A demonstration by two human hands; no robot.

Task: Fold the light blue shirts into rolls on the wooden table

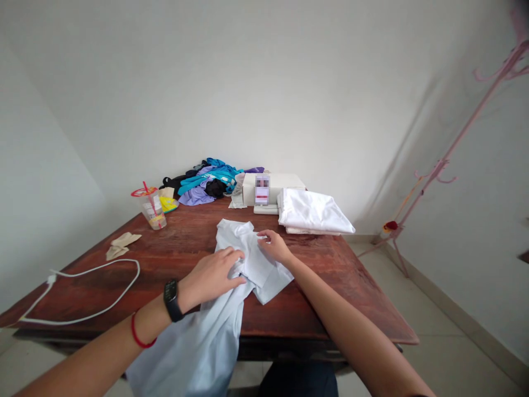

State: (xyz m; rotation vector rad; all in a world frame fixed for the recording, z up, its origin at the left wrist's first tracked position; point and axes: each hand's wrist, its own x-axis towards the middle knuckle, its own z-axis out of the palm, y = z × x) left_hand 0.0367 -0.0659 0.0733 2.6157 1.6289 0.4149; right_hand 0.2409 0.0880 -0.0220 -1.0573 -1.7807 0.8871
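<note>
A pale blue shirt (231, 309) lies on the dark wooden table (330, 286), its lower part hanging over the near edge. My left hand (212, 275), with a black watch and a red band at the wrist, rests on the shirt's middle, fingers stretched flat. My right hand (275, 246) pinches a fold of the shirt near the collar, fingers pressed together on the cloth.
A stack of folded white cloth (312, 212) sits at the back right beside a white box (275, 186). A heap of blue, purple and black clothes (206, 182), a plastic cup (152, 208), a beige cloth (121, 245) and a white cable (91, 286) lie left. A pink coat stand (450, 154) stands right.
</note>
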